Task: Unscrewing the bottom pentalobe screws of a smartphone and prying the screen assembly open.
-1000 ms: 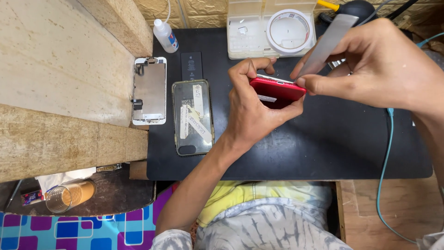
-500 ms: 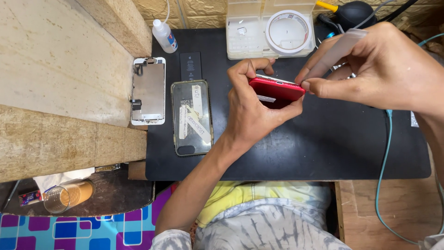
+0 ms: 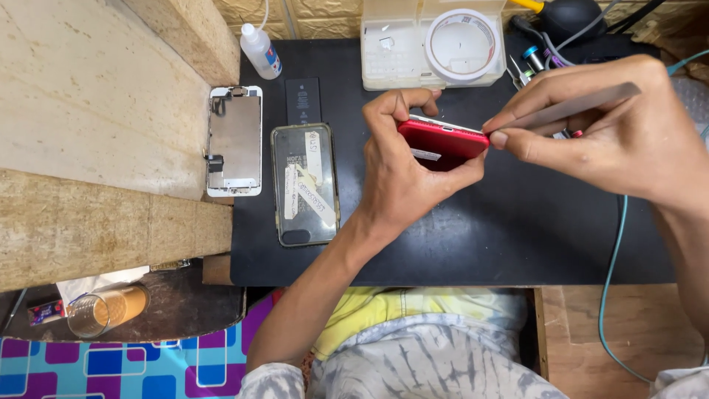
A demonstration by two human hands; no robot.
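a red phone housing [image 3: 442, 140] is held above the black work mat [image 3: 458, 236], just right of the frame's centre, tilted with one long edge up. it is gripped by the left hand [image 3: 402, 174], thumb under the lower edge and fingers curled over the upper edge. a thin flat grey pry tool [image 3: 569, 109] is pinched in the right hand [image 3: 620, 137] at the upper right of the frame, its tip set against the housing's right end.

the housing is judged light, stiff and smooth-sided, so likely slippery; any glass or thin frame on it would be fragile under prying. a hold along the long edges, as now, looks safest, with flat faces left free of pressure.

at the centre left of the frame a phone in a clear case [image 3: 304, 183] with paper labels lies on the mat, a bare screen assembly [image 3: 235, 140] just left of it. a small white bottle [image 3: 261, 50] and a roll of tape [image 3: 463, 44] on a plastic parts box [image 3: 391, 48] are seen along the top edge.
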